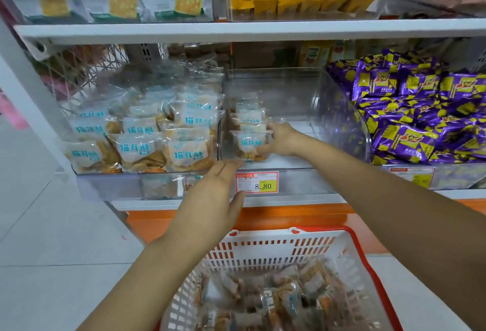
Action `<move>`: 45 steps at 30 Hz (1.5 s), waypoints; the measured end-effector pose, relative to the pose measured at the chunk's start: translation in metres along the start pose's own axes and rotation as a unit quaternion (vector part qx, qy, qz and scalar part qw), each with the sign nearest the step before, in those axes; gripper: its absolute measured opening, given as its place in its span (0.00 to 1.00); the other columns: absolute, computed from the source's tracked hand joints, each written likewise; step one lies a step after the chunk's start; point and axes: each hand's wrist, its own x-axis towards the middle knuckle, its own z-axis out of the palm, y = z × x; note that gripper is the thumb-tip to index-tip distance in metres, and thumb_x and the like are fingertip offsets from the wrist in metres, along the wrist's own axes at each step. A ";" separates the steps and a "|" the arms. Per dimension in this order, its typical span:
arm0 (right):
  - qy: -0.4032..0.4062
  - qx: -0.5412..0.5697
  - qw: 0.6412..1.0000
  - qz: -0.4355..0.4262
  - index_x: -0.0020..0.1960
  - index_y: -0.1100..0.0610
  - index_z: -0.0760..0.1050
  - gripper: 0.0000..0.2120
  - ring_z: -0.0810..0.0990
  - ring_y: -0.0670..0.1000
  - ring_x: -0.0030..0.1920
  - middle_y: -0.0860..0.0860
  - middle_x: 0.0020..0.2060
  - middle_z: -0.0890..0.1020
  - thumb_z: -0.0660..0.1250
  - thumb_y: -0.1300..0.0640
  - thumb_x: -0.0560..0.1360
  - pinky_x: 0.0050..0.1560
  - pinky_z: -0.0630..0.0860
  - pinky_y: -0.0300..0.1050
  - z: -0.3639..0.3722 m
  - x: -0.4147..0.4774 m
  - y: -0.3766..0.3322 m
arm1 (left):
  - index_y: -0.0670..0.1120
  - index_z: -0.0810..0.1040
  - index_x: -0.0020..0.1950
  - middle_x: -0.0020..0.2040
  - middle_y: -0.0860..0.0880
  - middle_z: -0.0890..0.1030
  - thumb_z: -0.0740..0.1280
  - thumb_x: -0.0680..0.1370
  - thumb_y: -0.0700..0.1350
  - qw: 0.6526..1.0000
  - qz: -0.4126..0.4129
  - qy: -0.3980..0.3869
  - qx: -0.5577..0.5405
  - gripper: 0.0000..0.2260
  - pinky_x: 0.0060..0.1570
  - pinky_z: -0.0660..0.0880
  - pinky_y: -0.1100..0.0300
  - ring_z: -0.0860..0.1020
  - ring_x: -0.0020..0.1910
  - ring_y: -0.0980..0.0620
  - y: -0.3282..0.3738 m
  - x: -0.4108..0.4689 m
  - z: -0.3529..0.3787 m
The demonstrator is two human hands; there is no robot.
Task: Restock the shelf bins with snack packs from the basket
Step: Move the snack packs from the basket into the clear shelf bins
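Note:
A white basket with a red rim (366,257) sits low in the view, holding several clear snack packs (273,296). On the middle shelf, a clear bin (310,99) holds a small stack of clear snack packs with teal lettering (248,131) at its left side. My right hand (280,140) reaches into this bin and holds the front pack of the stack. My left hand (215,194) hovers in front of the bin's lower edge, fingers straight, holding nothing.
A fuller bin of the same teal-lettered packs (147,136) sits to the left. Purple and yellow packs (420,110) fill the bin on the right. A price tag (256,182) marks the shelf edge. Cracker bags and yellow packs stand on the upper shelf.

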 end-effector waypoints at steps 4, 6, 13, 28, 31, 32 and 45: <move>-0.029 0.033 0.996 0.074 0.57 0.56 0.74 0.17 0.79 0.48 0.42 0.53 0.51 0.80 0.75 0.57 0.70 0.46 0.79 0.40 0.003 0.004 0.001 | 0.51 0.62 0.74 0.71 0.54 0.66 0.62 0.79 0.48 1.000 0.003 -0.002 0.007 0.23 0.60 0.69 0.60 0.72 0.64 0.52 -0.001 0.001 0.002; -0.026 0.052 0.996 0.071 0.56 0.57 0.76 0.15 0.80 0.51 0.47 0.56 0.54 0.81 0.74 0.61 0.70 0.54 0.80 0.46 0.005 0.005 -0.006 | 0.51 0.62 0.73 0.71 0.54 0.66 0.62 0.79 0.48 1.000 0.006 -0.001 0.013 0.23 0.61 0.68 0.61 0.72 0.64 0.53 -0.002 0.001 0.004; -0.065 0.035 0.990 0.122 0.45 0.60 0.73 0.04 0.70 0.51 0.36 0.57 0.41 0.72 0.67 0.65 0.73 0.38 0.70 0.42 0.007 0.005 -0.023 | 0.51 0.63 0.73 0.72 0.54 0.66 0.62 0.79 0.47 1.000 0.013 0.005 0.008 0.22 0.61 0.66 0.64 0.71 0.66 0.54 -0.004 0.002 0.005; 0.085 -0.178 0.980 0.013 0.61 0.60 0.75 0.17 0.75 0.55 0.56 0.56 0.57 0.78 0.63 0.49 0.79 0.46 0.68 0.41 -0.015 -0.083 -0.043 | 0.46 0.62 0.73 0.70 0.48 0.67 0.65 0.78 0.43 0.999 0.026 0.027 -0.026 0.25 0.57 0.65 0.64 0.69 0.65 0.51 -0.013 -0.036 0.006; 0.181 -0.166 0.969 -0.021 0.44 0.58 0.77 0.12 0.78 0.57 0.49 0.57 0.45 0.81 0.64 0.49 0.76 0.42 0.69 0.43 -0.007 -0.113 -0.030 | 0.46 0.63 0.73 0.68 0.45 0.69 0.64 0.78 0.46 0.998 -0.030 -0.055 0.003 0.24 0.58 0.72 0.55 0.74 0.61 0.47 -0.022 -0.054 0.015; 0.171 -0.163 0.971 -0.032 0.41 0.58 0.76 0.13 0.77 0.56 0.48 0.57 0.41 0.81 0.64 0.49 0.76 0.43 0.71 0.44 0.000 -0.125 -0.024 | 0.46 0.63 0.73 0.68 0.45 0.70 0.64 0.79 0.47 0.994 -0.049 -0.099 0.028 0.24 0.58 0.73 0.53 0.75 0.61 0.46 -0.027 -0.061 0.020; -0.288 -0.170 0.939 0.075 0.70 0.55 0.68 0.26 0.76 0.52 0.59 0.51 0.64 0.75 0.71 0.54 0.73 0.59 0.74 0.44 0.155 -0.201 0.102 | 0.43 0.75 0.52 0.39 0.49 0.71 0.60 0.80 0.52 0.846 -0.181 -0.447 0.228 0.13 0.44 0.71 0.59 0.73 0.43 0.50 -0.076 -0.142 0.075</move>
